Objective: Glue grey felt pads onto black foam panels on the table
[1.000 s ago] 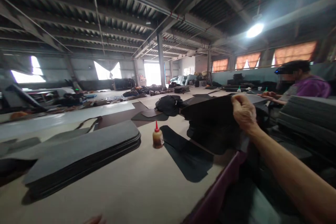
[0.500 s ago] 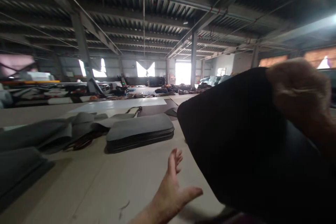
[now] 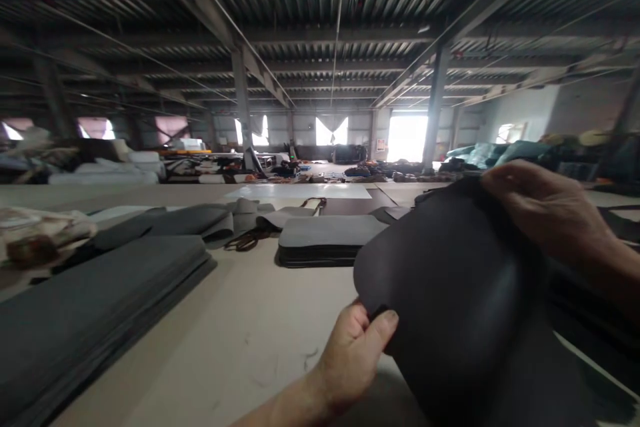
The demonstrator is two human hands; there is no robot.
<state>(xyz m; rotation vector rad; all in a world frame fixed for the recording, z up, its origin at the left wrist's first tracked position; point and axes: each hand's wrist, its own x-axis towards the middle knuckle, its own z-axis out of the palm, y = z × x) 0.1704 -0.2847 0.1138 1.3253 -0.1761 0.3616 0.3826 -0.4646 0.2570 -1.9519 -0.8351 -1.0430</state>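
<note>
A dark, flexible sheet with rounded corners [image 3: 440, 300] hangs in front of me on the right, bowed and tilted. My right hand [image 3: 545, 203] grips its upper edge. At its left edge, my left hand [image 3: 357, 350] pinches the sheet between thumb and bent fingers. Beyond my left hand lies a neat stack of grey sheets with rounded corners [image 3: 325, 237] on the pale table [image 3: 240, 333]. The lower part of the held sheet runs out of view.
A tall pile of long grey sheets [image 3: 110, 293] occupies the left side. Loose grey pieces [image 3: 190, 220] lie behind it, near a brown strap [image 3: 245, 240]. A light bundle [image 3: 40, 233] sits at far left. Dark material [image 3: 595, 307] lies at right, under my forearm.
My left hand, spread and apart from the sheet before, has closed on its left edge. The right hand and sheet have come lower. The view has turned right to left, showing more pile.
</note>
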